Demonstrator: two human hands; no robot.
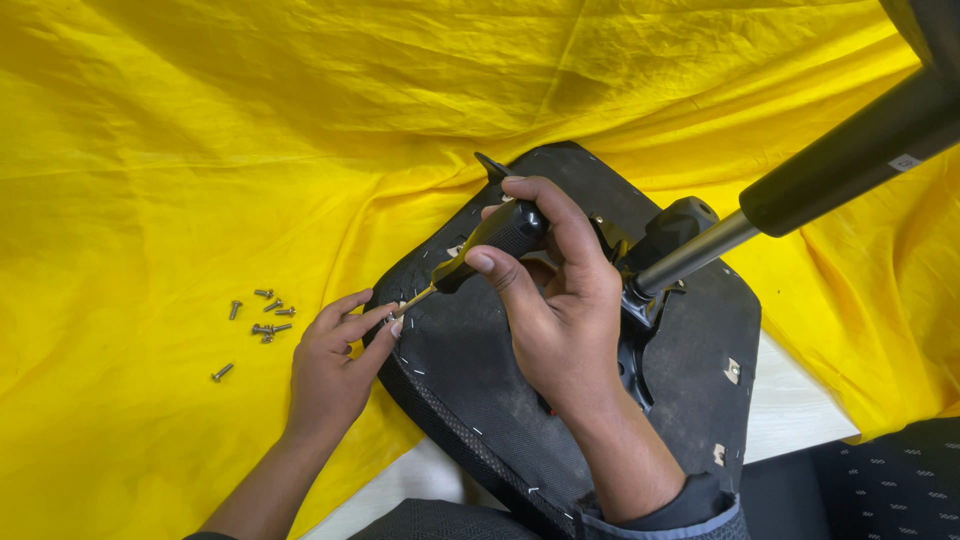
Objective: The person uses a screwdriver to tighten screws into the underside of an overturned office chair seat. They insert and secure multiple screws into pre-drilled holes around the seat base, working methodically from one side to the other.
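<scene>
An upturned black chair seat (470,385) lies on a yellow cloth (200,150). My right hand (555,300) grips a screwdriver (495,242) with a yellow and black handle, its shaft pointing down-left to the seat's left edge. My left hand (335,365) rests at that edge, fingertips pinching a small screw (392,316) at the screwdriver's tip. A metal mechanism (640,300) with a gas-lift column (700,250) rises from the seat's middle, just right of my right hand.
Several loose screws (262,318) lie on the cloth left of my left hand. A black cylinder (850,150) extends from the column toward the top right. A white floor strip (795,405) and dark patterned fabric (880,480) show at bottom right.
</scene>
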